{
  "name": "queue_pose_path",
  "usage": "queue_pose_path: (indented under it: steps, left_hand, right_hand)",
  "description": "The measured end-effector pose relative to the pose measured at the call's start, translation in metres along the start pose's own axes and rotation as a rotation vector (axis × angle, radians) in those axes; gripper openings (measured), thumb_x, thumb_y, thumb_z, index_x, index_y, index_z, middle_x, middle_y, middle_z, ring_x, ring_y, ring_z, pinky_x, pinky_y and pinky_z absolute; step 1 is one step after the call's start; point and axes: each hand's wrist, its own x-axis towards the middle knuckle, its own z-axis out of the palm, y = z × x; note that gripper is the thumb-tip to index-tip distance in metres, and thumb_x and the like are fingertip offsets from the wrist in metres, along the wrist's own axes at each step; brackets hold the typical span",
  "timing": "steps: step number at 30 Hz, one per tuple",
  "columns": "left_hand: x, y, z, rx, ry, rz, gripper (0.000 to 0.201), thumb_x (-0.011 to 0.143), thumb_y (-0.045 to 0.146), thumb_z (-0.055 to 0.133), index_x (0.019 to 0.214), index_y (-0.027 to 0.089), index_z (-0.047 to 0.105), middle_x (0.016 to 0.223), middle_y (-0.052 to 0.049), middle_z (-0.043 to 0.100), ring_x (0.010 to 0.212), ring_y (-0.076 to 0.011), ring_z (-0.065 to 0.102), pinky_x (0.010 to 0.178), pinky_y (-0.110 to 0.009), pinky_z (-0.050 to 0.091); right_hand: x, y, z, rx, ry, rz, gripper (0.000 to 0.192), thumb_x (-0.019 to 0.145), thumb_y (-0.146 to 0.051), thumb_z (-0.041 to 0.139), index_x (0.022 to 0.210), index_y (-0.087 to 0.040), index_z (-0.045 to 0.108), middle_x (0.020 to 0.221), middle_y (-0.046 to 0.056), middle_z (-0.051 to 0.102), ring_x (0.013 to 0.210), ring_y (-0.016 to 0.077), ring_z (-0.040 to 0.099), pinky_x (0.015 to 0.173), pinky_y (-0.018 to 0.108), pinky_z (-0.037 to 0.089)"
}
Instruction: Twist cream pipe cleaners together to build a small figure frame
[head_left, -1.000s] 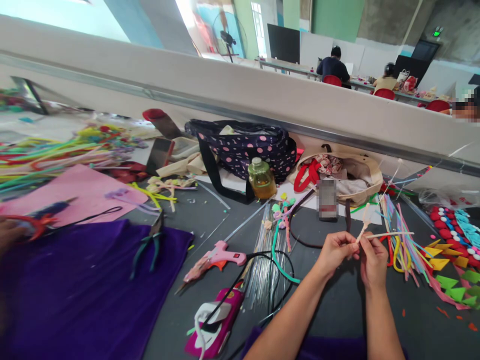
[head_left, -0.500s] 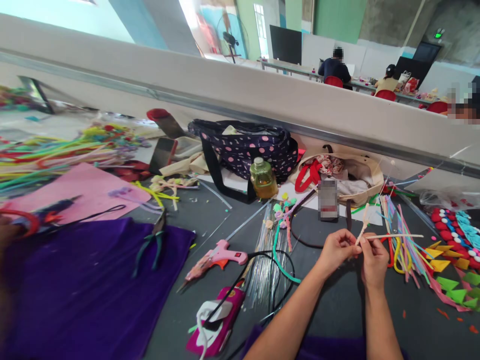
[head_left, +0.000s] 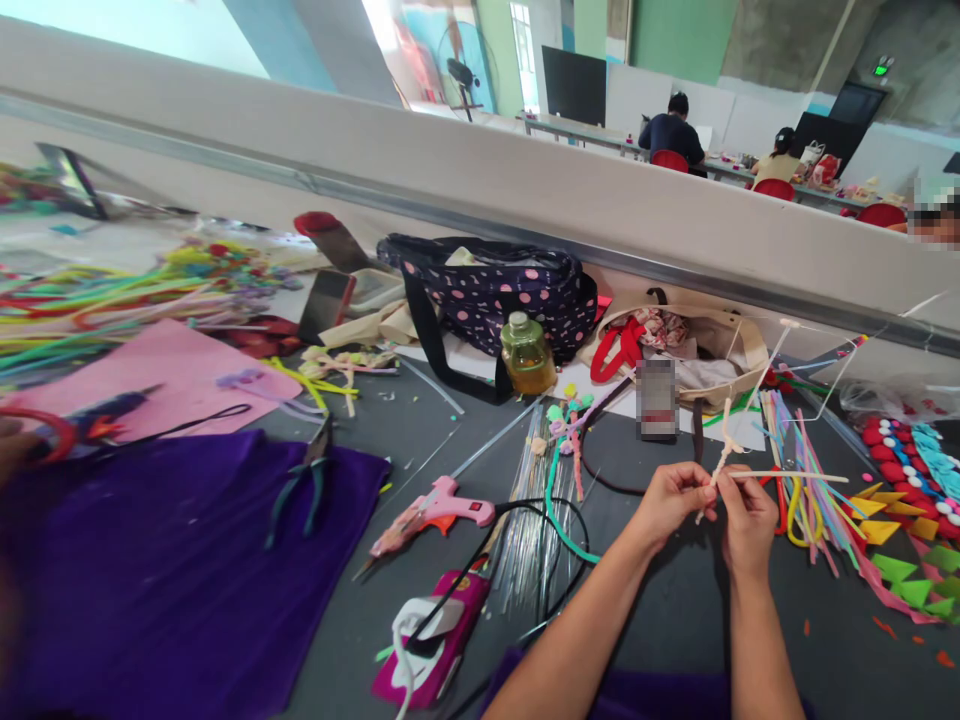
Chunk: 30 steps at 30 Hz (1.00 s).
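Your left hand (head_left: 670, 500) and right hand (head_left: 745, 520) meet fingertip to fingertip above the dark grey table (head_left: 675, 620), both pinched shut on cream pipe cleaners (head_left: 726, 455). The pinch sits at the spot where the strands cross: one strand rises from your fingers up and slightly right, another runs level to the right past your right thumb, and a short end pokes out below your left fingers. The whole piece is held clear of the tabletop, between the two hands and just above them.

Just right of your right hand lies a bundle of coloured pipe cleaners (head_left: 806, 480), and beyond it felt triangles (head_left: 900, 560) in yellow and green. Left of your left hand a green headband (head_left: 559, 510) curves beside a sheaf of clear glue sticks (head_left: 529, 530). Further left rests a pink glue gun (head_left: 442, 505), its black cord looping toward you past a magenta power strip (head_left: 431, 640). Teal-handled pliers (head_left: 300, 490) lie on the edge of a purple felt sheet (head_left: 172, 580).

At the back, against the partition wall (head_left: 480, 190), stand a bottle of yellow liquid (head_left: 526, 355), a polka-dot bag (head_left: 495, 290) and a cream tote bag (head_left: 705, 345). Another person's hand (head_left: 15, 450) shows at the far left edge by something red.
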Motion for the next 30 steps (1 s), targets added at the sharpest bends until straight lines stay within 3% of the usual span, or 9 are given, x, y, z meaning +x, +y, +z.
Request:
queue_pose_path:
  steps: [7, 17, 24, 30]
  left_hand:
    - [-0.0011, 0.0011, -0.003, -0.03, -0.106, -0.097, 0.042, 0.06, 0.046, 0.077, 0.071, 0.01, 0.06, 0.059, -0.003, 0.061, 0.049, -0.0127, 0.06, 0.049, -0.021, 0.041]
    - [0.0018, 0.0002, 0.003, 0.109, 0.117, -0.015, 0.04, 0.056, 0.042, 0.079, 0.068, 0.011, 0.057, 0.055, 0.0, 0.058, 0.045, -0.0097, 0.056, 0.04, -0.017, 0.033]
    - [0.0003, 0.0031, -0.0014, 0.092, 0.088, -0.016, 0.04, 0.058, 0.044, 0.078, 0.068, 0.011, 0.058, 0.055, 0.0, 0.058, 0.044, -0.011, 0.058, 0.039, -0.017, 0.031]
    - [0.0, 0.0007, -0.0015, -0.019, 0.024, -0.034, 0.039, 0.058, 0.042, 0.079, 0.068, 0.01, 0.059, 0.057, -0.001, 0.061, 0.044, -0.0121, 0.059, 0.044, -0.019, 0.038]
  right_hand:
    - [0.0004, 0.0027, -0.0012, 0.055, -0.027, 0.088, 0.019, 0.077, -0.034, 0.065, 0.07, -0.017, 0.06, 0.072, 0.0, 0.056, 0.062, 0.013, 0.052, 0.057, 0.025, 0.042]
    - [0.0029, -0.0002, -0.0044, -0.121, -0.034, -0.014, 0.017, 0.079, -0.032, 0.063, 0.07, -0.017, 0.061, 0.074, 0.001, 0.058, 0.07, 0.0156, 0.054, 0.067, 0.028, 0.043]
    - [0.002, 0.0039, -0.0057, -0.099, -0.022, -0.01, 0.015, 0.078, -0.03, 0.066, 0.071, -0.017, 0.064, 0.08, 0.002, 0.061, 0.076, 0.0168, 0.056, 0.073, 0.03, 0.042]
    - [0.0007, 0.003, -0.0009, 0.081, -0.021, 0.078, 0.014, 0.076, -0.029, 0.068, 0.069, -0.017, 0.064, 0.075, 0.001, 0.059, 0.073, 0.015, 0.054, 0.067, 0.027, 0.043]
